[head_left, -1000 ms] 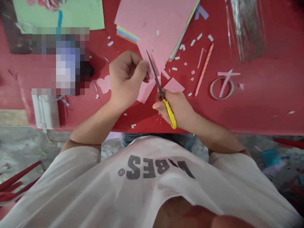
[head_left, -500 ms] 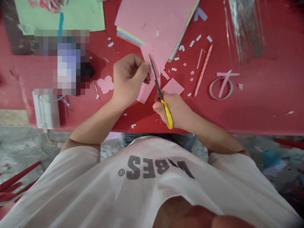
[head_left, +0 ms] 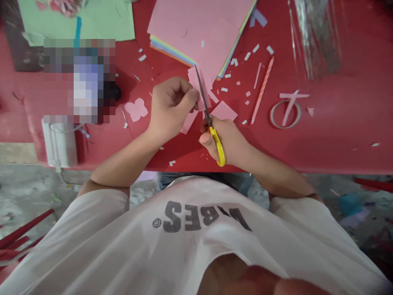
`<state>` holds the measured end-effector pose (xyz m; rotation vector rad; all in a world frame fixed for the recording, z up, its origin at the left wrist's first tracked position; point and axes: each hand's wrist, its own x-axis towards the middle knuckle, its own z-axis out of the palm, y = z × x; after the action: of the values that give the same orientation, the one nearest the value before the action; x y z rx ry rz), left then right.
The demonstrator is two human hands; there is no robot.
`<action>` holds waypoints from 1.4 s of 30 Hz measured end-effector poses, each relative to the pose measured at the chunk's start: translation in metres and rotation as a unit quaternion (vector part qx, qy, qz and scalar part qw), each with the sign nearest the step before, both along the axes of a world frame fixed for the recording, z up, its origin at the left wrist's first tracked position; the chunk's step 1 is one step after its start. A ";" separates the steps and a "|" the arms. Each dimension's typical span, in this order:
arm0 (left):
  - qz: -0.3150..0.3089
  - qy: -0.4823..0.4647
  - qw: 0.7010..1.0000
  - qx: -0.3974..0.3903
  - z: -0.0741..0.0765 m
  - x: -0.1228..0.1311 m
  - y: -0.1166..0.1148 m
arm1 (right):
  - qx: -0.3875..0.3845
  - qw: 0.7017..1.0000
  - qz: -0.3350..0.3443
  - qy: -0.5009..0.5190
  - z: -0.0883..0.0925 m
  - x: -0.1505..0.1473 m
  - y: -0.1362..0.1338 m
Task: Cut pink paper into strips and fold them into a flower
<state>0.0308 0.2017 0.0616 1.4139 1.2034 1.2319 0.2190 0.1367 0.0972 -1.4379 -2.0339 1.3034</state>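
My left hand [head_left: 172, 108] pinches a small piece of pink paper [head_left: 198, 86] between thumb and fingers, above a red table [head_left: 337, 135]. My right hand [head_left: 229, 139] grips scissors [head_left: 210, 121] with yellow handles. Their blades point away from me and lie against the pink piece. A loose pink strip [head_left: 188, 121] hangs just below my left thumb. A cut pink square [head_left: 224, 111] lies on the table beside the scissors.
A stack of coloured paper with pink on top [head_left: 199, 28] lies at the far edge. A green sheet [head_left: 101, 20] is far left. A pencil [head_left: 262, 91], a tape ring [head_left: 286, 114], a pink flower cut-out [head_left: 136, 109] and several white scraps lie about. A white box [head_left: 60, 143] sits at the table's near left edge.
My left hand has shifted right and a little towards me with the pink piece. The scissors have moved along the paper, and the pink piece now looks smaller and turned.
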 end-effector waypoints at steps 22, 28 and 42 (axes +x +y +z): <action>-0.015 -0.049 0.999 -0.007 -0.006 -0.002 0.005 | -0.060 0.997 -0.045 0.012 -0.007 -0.003 0.003; -0.014 -0.043 0.998 -0.035 -0.011 -0.012 0.017 | -0.132 0.974 -0.117 0.141 -0.007 -0.003 0.004; -0.064 0.114 0.991 -0.034 0.004 -0.028 0.022 | 0.003 0.893 -0.353 0.280 0.020 0.024 0.036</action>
<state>0.0025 0.2237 0.0658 1.5867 1.2731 0.9539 0.2427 0.1723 0.1168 -1.3810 -0.9979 1.1794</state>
